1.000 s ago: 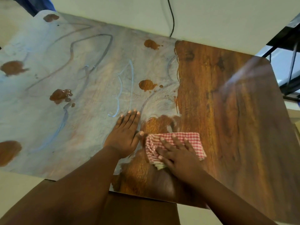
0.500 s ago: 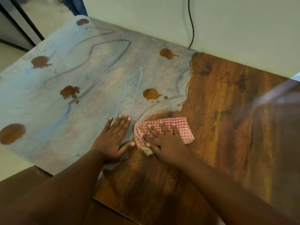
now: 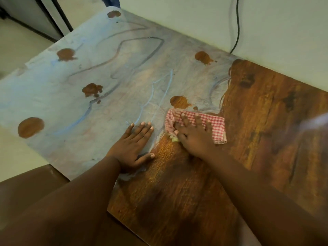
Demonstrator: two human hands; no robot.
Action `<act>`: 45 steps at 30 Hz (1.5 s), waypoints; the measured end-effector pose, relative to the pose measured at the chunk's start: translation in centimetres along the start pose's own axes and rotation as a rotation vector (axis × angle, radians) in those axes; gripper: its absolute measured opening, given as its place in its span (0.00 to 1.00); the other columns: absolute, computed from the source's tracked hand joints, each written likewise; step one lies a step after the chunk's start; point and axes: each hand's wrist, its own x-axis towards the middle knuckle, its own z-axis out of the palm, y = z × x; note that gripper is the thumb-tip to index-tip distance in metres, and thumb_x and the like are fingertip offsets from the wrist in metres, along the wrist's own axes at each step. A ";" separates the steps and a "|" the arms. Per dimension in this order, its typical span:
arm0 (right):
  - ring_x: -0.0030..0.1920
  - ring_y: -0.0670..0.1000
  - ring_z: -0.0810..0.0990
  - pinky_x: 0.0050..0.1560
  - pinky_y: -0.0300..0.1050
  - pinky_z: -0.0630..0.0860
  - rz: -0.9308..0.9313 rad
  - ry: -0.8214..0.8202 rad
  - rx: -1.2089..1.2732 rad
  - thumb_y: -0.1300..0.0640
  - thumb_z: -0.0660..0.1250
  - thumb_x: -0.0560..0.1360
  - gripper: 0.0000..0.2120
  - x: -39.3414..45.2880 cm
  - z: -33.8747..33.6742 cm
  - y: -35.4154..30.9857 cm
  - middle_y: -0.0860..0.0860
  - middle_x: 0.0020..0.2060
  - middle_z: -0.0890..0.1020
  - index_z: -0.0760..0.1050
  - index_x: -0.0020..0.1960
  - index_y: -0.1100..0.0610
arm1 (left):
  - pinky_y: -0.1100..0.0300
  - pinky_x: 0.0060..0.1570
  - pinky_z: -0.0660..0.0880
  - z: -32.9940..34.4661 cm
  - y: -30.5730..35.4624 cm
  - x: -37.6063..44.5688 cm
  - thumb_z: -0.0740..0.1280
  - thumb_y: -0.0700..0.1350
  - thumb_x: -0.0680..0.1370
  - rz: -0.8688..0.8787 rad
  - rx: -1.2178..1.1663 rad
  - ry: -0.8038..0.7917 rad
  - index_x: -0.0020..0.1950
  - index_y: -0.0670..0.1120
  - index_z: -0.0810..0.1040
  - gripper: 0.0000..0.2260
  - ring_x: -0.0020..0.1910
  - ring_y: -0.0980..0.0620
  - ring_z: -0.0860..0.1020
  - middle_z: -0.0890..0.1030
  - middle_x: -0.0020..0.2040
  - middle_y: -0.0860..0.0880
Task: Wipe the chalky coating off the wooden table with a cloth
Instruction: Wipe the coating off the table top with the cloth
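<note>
- Wood, brown and grained, makes up the rectangular bench (image 3: 257, 139); its right part is bare, its left part under a pale bluish chalky coating (image 3: 62, 103) with scrawled lines, no readable writing.
- Red-and-white checked cloth (image 3: 215, 124) lies at the coating's edge, pressed flat by the right hand (image 3: 193, 137), fingers (image 3: 183, 119) spread on it, not clenched.
- Left hand (image 3: 134, 146) rests flat on the coating just left of the cloth, released.
- Brown bare spots (image 3: 179, 102) dot the coating; a black cable (image 3: 237, 27) hangs down the far wall.
</note>
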 end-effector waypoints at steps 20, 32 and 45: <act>0.76 0.59 0.44 0.69 0.66 0.39 0.056 -0.005 -0.030 0.40 0.46 0.81 0.22 3.1 -2.8 2.0 0.44 0.77 0.48 0.52 0.75 0.36 | 0.50 0.70 0.26 -2.7 0.3 4.2 0.36 0.70 0.75 -0.319 -0.052 0.141 0.76 0.50 0.36 0.36 0.74 0.52 0.30 0.31 0.75 0.50; 0.76 0.52 0.44 0.72 0.59 0.45 0.120 0.007 -0.101 0.37 0.41 0.79 0.23 2.4 -4.7 12.7 0.38 0.76 0.46 0.44 0.73 0.32 | 0.49 0.71 0.29 -2.6 0.5 17.8 0.36 0.69 0.75 -0.327 -0.080 0.192 0.78 0.48 0.39 0.37 0.74 0.50 0.32 0.37 0.78 0.47; 0.74 0.49 0.35 0.70 0.56 0.32 -0.099 0.009 -0.053 0.33 0.31 0.74 0.28 1.8 -2.9 8.9 0.35 0.73 0.41 0.49 0.72 0.31 | 0.53 0.71 0.29 -2.3 0.1 18.1 0.38 0.71 0.75 -0.328 -0.167 0.205 0.77 0.47 0.35 0.40 0.74 0.52 0.31 0.33 0.77 0.49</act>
